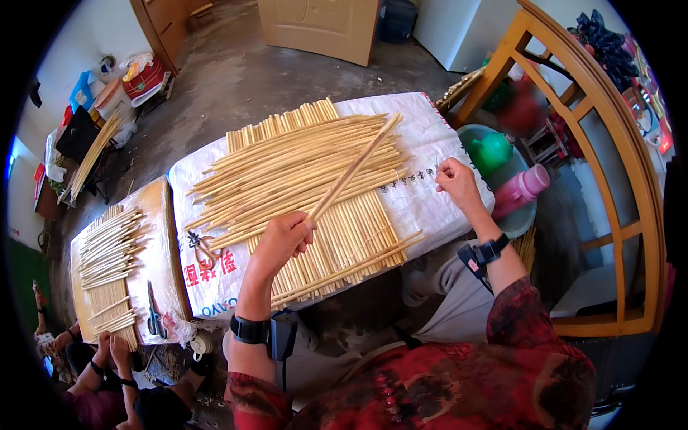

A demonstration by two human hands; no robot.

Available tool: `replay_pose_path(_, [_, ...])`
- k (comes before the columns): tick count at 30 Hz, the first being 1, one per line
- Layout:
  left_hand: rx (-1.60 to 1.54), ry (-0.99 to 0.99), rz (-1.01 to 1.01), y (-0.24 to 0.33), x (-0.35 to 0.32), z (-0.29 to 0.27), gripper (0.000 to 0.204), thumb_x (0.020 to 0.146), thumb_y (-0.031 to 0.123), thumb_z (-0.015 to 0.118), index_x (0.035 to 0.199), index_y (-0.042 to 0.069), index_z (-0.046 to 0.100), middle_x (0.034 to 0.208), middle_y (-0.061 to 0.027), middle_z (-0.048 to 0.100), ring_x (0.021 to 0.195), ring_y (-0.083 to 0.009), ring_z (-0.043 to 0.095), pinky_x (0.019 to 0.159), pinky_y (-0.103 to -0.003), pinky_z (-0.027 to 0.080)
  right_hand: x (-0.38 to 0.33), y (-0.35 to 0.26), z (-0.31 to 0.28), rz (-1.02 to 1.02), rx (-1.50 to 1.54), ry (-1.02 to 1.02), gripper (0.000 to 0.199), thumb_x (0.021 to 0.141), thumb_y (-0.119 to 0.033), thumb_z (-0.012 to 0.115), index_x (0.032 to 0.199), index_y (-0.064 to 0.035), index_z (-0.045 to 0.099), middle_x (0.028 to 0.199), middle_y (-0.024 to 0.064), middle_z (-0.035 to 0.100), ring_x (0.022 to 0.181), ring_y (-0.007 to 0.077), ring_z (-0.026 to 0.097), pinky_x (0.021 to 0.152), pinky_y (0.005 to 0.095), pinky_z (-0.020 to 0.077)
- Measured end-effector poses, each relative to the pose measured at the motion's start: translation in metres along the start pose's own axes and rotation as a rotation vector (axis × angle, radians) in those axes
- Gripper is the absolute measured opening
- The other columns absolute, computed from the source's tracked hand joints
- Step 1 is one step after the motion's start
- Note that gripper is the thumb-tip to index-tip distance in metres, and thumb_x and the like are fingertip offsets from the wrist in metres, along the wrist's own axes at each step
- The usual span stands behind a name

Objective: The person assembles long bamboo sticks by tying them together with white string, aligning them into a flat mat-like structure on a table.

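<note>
My left hand (283, 240) is closed around the lower end of one pale, brown-streaked plant stalk (351, 168), which slants up and away to the right over the others. Beneath it, a loose pile of long stalks (287, 161) lies across a mat of stalks set side by side (337, 236). My right hand (459, 185) hovers over the right part of the table, its thumb and fingers pinched together; whatever they hold is too small to make out. A white woven plastic sheet (423, 125) covers the table. Dark-handled shears (203, 247) lie left of my left hand.
At lower left, another person's hands (115, 351) work at a second table (158, 269) with stalks and scissors (153, 315). A basin (527, 218) holding a green bottle (491, 153) and pink thermos (527, 186) stands right, beside a wooden frame (648, 208).
</note>
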State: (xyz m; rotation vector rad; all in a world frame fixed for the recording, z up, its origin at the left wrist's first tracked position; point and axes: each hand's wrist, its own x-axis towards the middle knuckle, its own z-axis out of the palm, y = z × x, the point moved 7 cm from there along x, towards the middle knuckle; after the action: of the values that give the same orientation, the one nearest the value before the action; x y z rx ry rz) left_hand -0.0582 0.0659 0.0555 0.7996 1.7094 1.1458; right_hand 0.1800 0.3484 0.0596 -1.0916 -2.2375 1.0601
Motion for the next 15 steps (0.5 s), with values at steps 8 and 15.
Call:
replay_pose_path(8, [-0.004,0.022,0.097,0.022,-0.008,0.003,0.023,0.091,0.021,0.052,0.076,0.005,0.059,0.063,0.0026,0.053,0.053,-0.0033,0.046,0.047,-0.019,0.036,-0.055,-0.125,0.074,-0.15,0.659,-0.146,0.009,0.087,-0.01,0.06,0.087,-0.0014,0.058,0.069,-0.0007,0.054,0.059,0.0043,0.052,0.052,0.0195,0.0445])
replay_pose_path(15, [0.624,0.457,0.565,0.051,-0.048,0.005,0.013,0.087,0.016,0.056,0.093,0.004,0.057,0.079,-0.0175,0.058,0.074,-0.038,0.057,0.062,-0.043,0.046,-0.055,-0.128,0.069,-0.15,0.603,-0.133,0.012,0.089,-0.01,0.059,0.093,0.0004,0.059,0.07,-0.0009,0.055,0.054,0.0035,0.049,0.048,0.0184,0.0422])
